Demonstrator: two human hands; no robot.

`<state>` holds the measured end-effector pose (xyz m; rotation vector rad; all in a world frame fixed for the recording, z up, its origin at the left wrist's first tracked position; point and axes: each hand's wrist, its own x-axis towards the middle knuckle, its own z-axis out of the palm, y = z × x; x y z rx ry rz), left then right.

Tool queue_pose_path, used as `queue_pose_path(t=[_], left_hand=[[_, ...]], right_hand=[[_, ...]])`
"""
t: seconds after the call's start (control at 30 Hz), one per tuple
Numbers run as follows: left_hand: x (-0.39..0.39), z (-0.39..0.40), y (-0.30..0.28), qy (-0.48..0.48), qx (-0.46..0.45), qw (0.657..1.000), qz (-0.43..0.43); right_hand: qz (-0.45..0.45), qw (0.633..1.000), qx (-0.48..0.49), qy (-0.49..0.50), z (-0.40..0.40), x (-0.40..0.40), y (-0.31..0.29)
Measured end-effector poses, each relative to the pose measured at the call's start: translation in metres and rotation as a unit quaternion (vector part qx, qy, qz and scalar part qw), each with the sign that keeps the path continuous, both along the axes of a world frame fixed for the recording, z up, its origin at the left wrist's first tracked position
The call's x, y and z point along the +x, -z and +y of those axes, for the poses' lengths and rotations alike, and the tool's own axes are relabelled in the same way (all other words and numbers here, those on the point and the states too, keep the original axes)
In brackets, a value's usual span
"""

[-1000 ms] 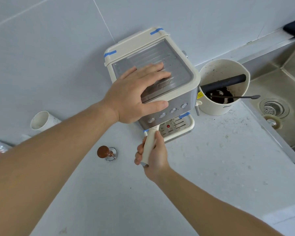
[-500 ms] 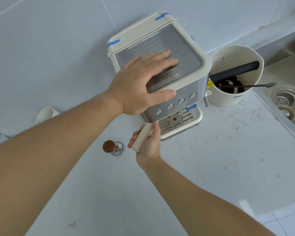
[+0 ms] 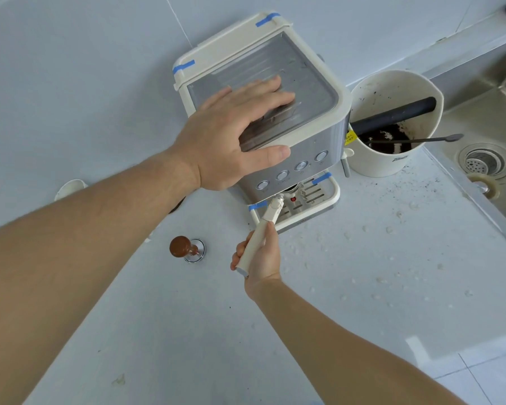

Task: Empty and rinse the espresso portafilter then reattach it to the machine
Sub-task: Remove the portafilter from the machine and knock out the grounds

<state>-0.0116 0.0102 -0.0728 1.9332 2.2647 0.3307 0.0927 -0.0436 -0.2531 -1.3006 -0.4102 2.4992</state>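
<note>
A cream and silver espresso machine [image 3: 310,159] stands at the back of the white counter. My left hand [image 3: 237,138] lies flat on its top, fingers spread, thumb over the front edge. The portafilter [image 3: 270,213] has a cream handle that sticks out from under the machine's front toward me and to the left. Its metal head is mostly hidden under the machine, above the drip tray [image 3: 324,197]. My right hand [image 3: 260,255] is closed around the handle's near end.
A cream knock box [image 3: 392,162] with a black bar, dark grounds and a spoon stands right of the machine. A steel sink [image 3: 485,162] with a drain lies at the far right. A brown-knobbed tamper [image 3: 187,248] sits left of my right hand. Crumbs are scattered on the counter.
The portafilter handle has swung from pointing straight at me to angling left, with my right hand still on it. My left hand stays on the machine's top.
</note>
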Motion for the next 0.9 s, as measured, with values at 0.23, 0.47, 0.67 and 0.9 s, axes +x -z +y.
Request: queue_pose_path(t=[0.23,0.47,0.67,0.9], left_hand=[[0.0,0.0,0.0,-0.001,0.0,1.0,-0.002],[0.002,-0.001,0.0,-0.005,-0.004,1.0,0.003],[0.001,0.001,0.0,-0.007,-0.041,0.999,0.034],[0.005,0.001,-0.004,-0.027,-0.086,0.994,0.056]], right_hand=[[-0.027,0.996,0.053,-0.069,0.004,0.037,0.006],[-0.043,0.982,0.09,-0.159,0.019,0.086,0.002],[-0.068,0.966,0.111,-0.222,0.039,0.126,-0.009],[-0.059,0.956,0.105,-0.269,0.076,0.163,-0.019]])
